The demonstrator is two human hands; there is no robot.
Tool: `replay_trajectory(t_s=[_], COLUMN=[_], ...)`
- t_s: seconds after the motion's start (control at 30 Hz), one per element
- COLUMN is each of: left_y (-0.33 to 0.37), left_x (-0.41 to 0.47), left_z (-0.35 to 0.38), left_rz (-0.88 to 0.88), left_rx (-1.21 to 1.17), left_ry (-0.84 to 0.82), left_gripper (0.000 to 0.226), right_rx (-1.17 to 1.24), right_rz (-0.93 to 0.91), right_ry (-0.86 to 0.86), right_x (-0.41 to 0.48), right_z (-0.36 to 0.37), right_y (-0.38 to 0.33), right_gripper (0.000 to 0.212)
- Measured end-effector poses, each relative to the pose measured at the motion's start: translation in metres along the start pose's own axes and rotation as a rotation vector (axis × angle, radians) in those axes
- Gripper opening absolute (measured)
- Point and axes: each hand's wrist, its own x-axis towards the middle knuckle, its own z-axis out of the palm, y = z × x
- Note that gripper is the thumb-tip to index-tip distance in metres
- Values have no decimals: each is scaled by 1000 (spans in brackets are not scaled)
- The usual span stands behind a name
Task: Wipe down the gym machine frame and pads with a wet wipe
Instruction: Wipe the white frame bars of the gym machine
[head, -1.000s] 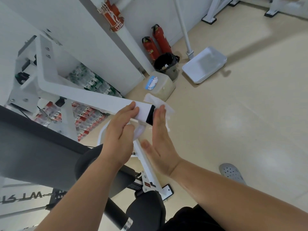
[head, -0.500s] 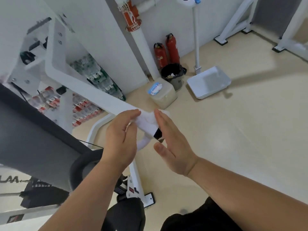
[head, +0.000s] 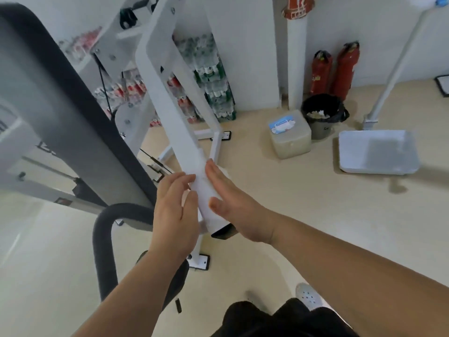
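Note:
The white frame bar (head: 167, 88) of the gym machine slants down from the upper left to a black end cap (head: 223, 232) at the centre. A white wet wipe (head: 206, 198) is wrapped around the bar's lower end. My left hand (head: 173, 215) curls its fingers and thumb over the wipe and bar from the left. From the right, my right hand (head: 234, 205) presses flat against the wipe with straight fingers. A grey back pad (head: 48, 98) with a black edge fills the left. Below it sits a black roller pad (head: 104, 239).
On the floor at the back right stand a wet-wipe tub (head: 290, 136), a black bin (head: 324, 115), two red fire extinguishers (head: 339, 69) and a white dustpan (head: 377, 153). Bottle packs (head: 215, 81) are stacked by the wall. My shoe (head: 308, 295) is below.
The view swung, so the bar now points steeply toward me. The wipe hung loose off the bar's end before; it now lies wrapped around the end, pressed between both hands.

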Motion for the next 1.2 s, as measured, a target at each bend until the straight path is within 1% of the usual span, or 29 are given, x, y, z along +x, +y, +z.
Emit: replay_trajectory(t_s=[0.07,0.1,0.13,0.2,0.23,0.33,0.47,0.6,0.7,0.77,0.83,0.9,0.97,1.03,1.1,1.2], left_y=[3,5,6,8,8,5,9,17,18,22,29,37,42,47,51,51], left_x=[2,5,9,17,21,33,41,44,56,62,70,77,81,82,81,78], left_z=[-4,-5,-7,-9,-9,-6,0,1,5,8,15,24,34,39,41,43], left_rz=[-34,-51,-71,-114,-130,-167,-186,-175,-274,-314,-356,-408,-486,-538,-546,-494], left_rx=[-18,-30,-44,-69,-81,-114,-89,-18,-52,-28,52,97,37,-35,-11,76], left_ry=[16,28,39,61,73,138,201,232,286,293,321,349,389,437,460,458], left_gripper=[31,31,32,32,31,31,30,28,34,39,38,39,33,36,35,43], right_rx=[38,61,80,98,110,94,101,60,48,67,76,41,-7,-94,-155,-140], right_rz=[35,56,72,83,84,67,29,-28,-41,-32,-25,-52,-107,-195,-247,-230], right_ry=[-10,-8,-4,7,12,-14,-85,-94,-124,-127,-188,-289,-418,-494,-513,-459], right_x=[18,25,28,30,25,1,-13,25,66,87,99,91,68,50,55,92], right_z=[-6,-7,-9,-6,-2,5,-1,-11,-26,-33,-41,-48,-56,-63,-66,-63], right_y=[-9,-12,-16,-13,-6,15,18,12,10,5,5,13,27,43,53,42], right_gripper=[98,94,102,128,129,114,117,122,121,121,116,108,102,98,100,98])
